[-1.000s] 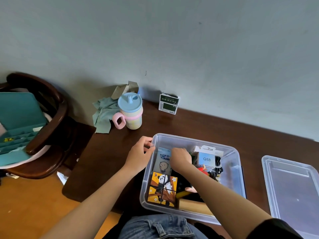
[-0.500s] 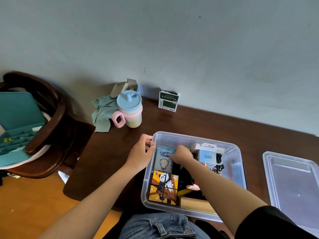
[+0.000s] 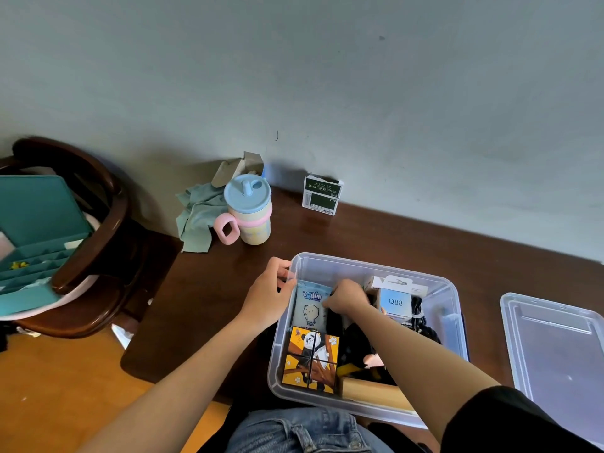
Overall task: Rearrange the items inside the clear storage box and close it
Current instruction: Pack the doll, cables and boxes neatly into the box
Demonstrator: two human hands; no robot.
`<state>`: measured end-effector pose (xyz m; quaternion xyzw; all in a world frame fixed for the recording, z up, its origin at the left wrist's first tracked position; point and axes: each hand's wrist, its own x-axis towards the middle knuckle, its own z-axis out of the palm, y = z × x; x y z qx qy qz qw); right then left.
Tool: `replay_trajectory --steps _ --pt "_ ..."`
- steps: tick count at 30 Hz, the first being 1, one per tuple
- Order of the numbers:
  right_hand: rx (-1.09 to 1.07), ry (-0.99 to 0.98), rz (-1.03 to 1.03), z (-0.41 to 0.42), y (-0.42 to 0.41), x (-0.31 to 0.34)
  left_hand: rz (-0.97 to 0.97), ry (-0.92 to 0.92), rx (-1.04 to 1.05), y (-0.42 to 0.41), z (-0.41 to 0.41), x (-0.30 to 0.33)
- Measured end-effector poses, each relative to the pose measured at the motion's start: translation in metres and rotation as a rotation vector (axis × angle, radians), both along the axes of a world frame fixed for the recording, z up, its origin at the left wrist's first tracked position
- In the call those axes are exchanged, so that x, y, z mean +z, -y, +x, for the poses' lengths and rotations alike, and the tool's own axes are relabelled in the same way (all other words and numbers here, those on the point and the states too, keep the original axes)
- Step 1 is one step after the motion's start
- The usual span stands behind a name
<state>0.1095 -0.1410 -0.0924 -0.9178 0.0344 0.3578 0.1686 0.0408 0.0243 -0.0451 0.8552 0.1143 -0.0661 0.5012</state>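
Note:
The clear storage box [image 3: 452, 308] stands open on the dark wooden table, right in front of me. My left hand [image 3: 269, 294] grips its far left corner at the rim. Inside, my right hand [image 3: 346, 297] reaches in with curled fingers and pinches the top right edge of a light blue tissue pack [image 3: 309, 308] printed with a bear. Below the pack lies an orange panda picture-block set [image 3: 310, 359]. A white Q88 box [image 3: 395, 300], black cables [image 3: 423, 322], dark items and a wooden block [image 3: 372, 390] fill the rest. The clear lid [image 3: 555, 354] lies flat to the right.
A pastel sippy cup [image 3: 250, 212] with a pink handle, a green cloth [image 3: 196, 214] and a small green-white carton [image 3: 322, 194] stand near the wall. A wooden chair [image 3: 98, 223] holding a teal organiser case [image 3: 32, 230] is at the left. My jeans show below the box.
My right hand has shifted left and slightly up inside the box, onto the tissue pack's edge. My left hand stays on the box corner.

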Motion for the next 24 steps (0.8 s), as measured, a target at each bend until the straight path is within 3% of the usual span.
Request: replay_trajectory --steps 7,15,19,24 --pt "0.119 0.147 -0.104 -0.008 0.003 0.003 -0.004 0.006 0.001 0.000 0.000 0.000" --pt "0.152 -0.053 0.096 0.003 0.018 0.014 -0.008 -0.015 0.004 -0.001 0.001 -0.003" --pt "0.282 -0.005 0.009 0.000 0.011 0.038 -0.028 -0.017 -0.001 -0.003 0.001 -0.003" --pt "0.280 0.125 0.293 -0.013 0.038 0.089 0.030 -0.038 -0.023 -0.004 0.009 0.004"
